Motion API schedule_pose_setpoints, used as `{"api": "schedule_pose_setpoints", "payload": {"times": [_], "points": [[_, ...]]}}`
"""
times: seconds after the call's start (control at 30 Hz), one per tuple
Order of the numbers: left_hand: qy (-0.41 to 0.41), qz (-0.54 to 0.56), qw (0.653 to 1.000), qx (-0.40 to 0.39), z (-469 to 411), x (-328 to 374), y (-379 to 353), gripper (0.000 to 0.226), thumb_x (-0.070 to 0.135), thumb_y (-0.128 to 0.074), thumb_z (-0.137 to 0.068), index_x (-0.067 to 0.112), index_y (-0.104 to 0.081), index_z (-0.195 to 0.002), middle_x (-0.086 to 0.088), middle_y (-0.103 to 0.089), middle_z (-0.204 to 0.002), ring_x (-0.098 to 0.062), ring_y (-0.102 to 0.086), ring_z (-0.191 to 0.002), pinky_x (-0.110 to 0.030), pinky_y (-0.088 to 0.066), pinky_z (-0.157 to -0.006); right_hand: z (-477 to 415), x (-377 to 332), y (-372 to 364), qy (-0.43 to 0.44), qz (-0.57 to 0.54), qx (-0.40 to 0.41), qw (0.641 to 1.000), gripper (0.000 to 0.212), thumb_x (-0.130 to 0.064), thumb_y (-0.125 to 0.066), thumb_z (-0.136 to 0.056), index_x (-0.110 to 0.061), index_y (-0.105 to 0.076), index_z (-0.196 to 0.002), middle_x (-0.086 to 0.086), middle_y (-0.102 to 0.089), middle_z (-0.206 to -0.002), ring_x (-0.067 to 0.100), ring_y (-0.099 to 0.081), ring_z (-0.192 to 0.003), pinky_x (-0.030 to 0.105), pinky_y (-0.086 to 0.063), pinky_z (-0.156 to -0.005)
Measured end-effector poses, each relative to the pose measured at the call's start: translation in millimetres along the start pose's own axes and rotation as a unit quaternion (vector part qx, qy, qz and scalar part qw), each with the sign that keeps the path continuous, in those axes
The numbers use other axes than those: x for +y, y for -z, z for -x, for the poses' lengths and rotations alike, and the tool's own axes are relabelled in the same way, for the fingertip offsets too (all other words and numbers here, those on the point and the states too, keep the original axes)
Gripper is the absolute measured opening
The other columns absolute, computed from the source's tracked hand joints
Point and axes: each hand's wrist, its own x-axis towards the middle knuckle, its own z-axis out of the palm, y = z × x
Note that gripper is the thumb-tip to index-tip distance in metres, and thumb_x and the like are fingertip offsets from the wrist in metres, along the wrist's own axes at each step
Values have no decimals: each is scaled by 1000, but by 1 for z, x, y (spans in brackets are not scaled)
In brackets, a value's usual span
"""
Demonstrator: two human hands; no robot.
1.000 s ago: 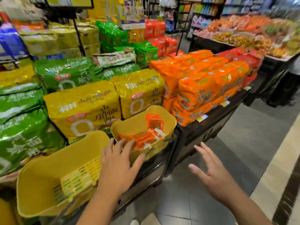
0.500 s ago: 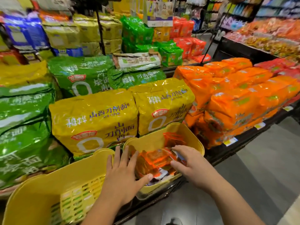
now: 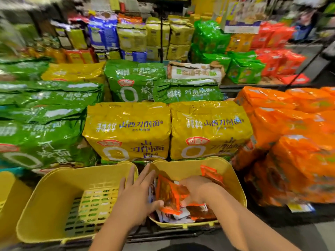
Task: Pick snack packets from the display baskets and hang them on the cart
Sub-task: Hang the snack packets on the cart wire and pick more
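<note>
— Where is the packet?
— In the right basket (image 3: 233,181). An orange packet (image 3: 167,192) stands on edge above the pile of packets (image 3: 181,215). Its long axis is nearly upright, and its top points toward the basket's far wall.
— And the hands?
— The left hand (image 3: 136,198) has straight fingers lying across the rim between the two baskets. Its thumb touches the packet's lower edge. The right hand (image 3: 197,190) is inside the basket, curled onto the packet's right edge, with its fingertips hidden.
— Anything nearby?
— A second packet (image 3: 211,173) leans on the far wall. The left basket (image 3: 54,196) sits just beside. Yellow bags (image 3: 126,131) are stacked behind, and orange bags (image 3: 290,142) to the right.
</note>
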Motion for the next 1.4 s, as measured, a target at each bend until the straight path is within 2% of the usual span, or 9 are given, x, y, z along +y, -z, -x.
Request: {"api": "schedule_pose_setpoints", "payload": {"times": [0.23, 0.37, 0.5, 0.63, 0.77, 0.97, 1.17, 1.27, 1.4], "points": [[-25, 188, 976, 104, 3, 3, 4, 109, 104, -18, -61, 43, -44, -147, 24, -14, -158, -8, 10, -150, -46, -6, -125, 31, 16, 24, 99, -124, 143, 977, 30, -43, -56, -101, -16, -63, -112, -1, -66, -104, 20, -62, -96, 34, -48, -79], [-53, 411, 900, 134, 10, 21, 21, 63, 75, -65, -69, 48, -59, -125, 33, -54, -138, 12, -40, -135, -19, -35, -111, 62, -2, 38, 193, -504, 158, 827, 22, -25, -66, -98, -4, -70, -102, 5, -69, -89, 18, -64, -83, 33, -54, -76], [-49, 637, 763, 97, 4, 25, 22, 45, 16, -82, -81, 11, -66, -123, -8, -76, -115, -18, -71, -104, -31, -58, -85, 68, -27, 39, 236, -609, 160, 740, 22, -23, -74, -89, -11, -73, -107, 6, -77, -103, 19, -70, -90, 38, -57, -83], [29, 681, 712, 169, 0, 6, 26, 14, 8, -65, -91, 2, -66, -104, -14, -75, -99, -22, -69, -88, -35, -56, -77, 50, -17, 26, 126, -544, 237, 795, 12, -29, -70, -95, -20, -72, -102, -8, -72, -91, 7, -65, -84, 33, -51, -81], [64, 718, 673, 167, 2, -9, 29, 17, 10, -51, -102, 18, -65, -106, -8, -76, -101, -18, -73, -85, -43, -59, -73, 34, -16, 1, 16, -193, 86, 977, 76, -57, -70, -87, -25, -43, -150, 1, -48, -152, 20, -47, -137, 34, -40, -111], [47, 713, 685, 143, 7, -17, 30, 35, 9, -69, -86, 16, -58, -118, -9, -77, -105, -25, -75, -91, -41, -62, -69, 12, -49, -21, -49, -135, 66, 987, 97, -73, -66, -79, -19, -33, -153, 5, -45, -152, 30, -50, -132, 42, -47, -102], [23, 686, 721, 98, 10, -30, 34, 22, 3, -63, -94, 6, -68, -114, -13, -78, -101, -28, -76, -91, -29, -61, -67, 35, -42, -4, -66, -131, 116, 982, 32, -23, -54, -97, -15, -60, -128, 9, -67, -118, 29, -64, -102, 38, -55, -82], [23, 694, 716, 80, 8, -33, 35, 21, 4, -63, -94, 7, -68, -115, -12, -78, -101, -27, -76, -89, -31, -62, -67, 69, -22, 11, -86, -310, 219, 921, 10, -13, -62, -94, -17, -69, -99, 2, -74, -96, 22, -70, -91, 35, -56, -79], [3, 718, 694, 56, 2, -29, 40, 23, 12, -67, -89, 12, -69, -112, -11, -78, -103, -25, -76, -90, -33, -61, -72, 107, -18, 23, 43, -633, 302, 711, 27, 6, -69, -86, -12, -70, -108, 11, -75, -92, 20, -70, -80, 41, -55, -82]]}}
